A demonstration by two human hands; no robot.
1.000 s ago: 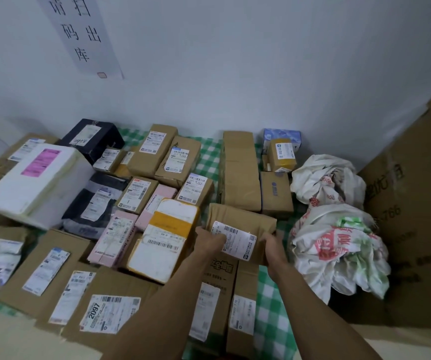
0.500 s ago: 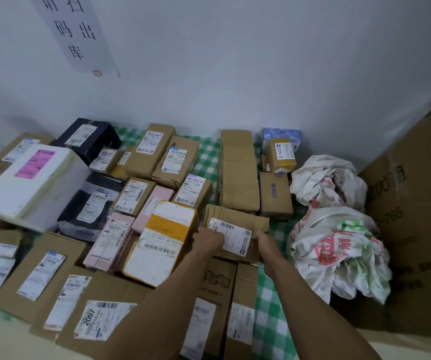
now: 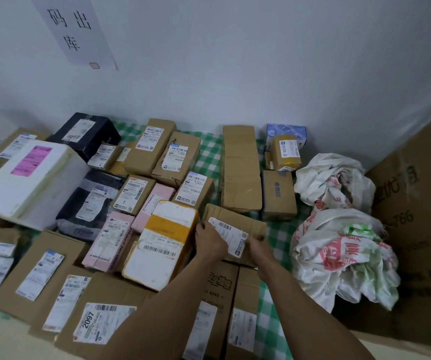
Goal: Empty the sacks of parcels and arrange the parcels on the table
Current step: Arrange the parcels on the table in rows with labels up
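Lowered parcel — long axis left-right — in left hand, right hand.

Dim, flat indoor light with a cool bluish cast on the plain white wall; source not visible. No hard shadows, only soft shade in the gaps between boxes. Faint sheen on the tall taped brown cardboard box just beyond the grip. Left hand and right hand hold the brown cardboard parcel with white label: edges soft, print unreadable. Far left of the grip, the big white foam box is smeared. Far right, the huge brown carton bows with wide-angle distortion.
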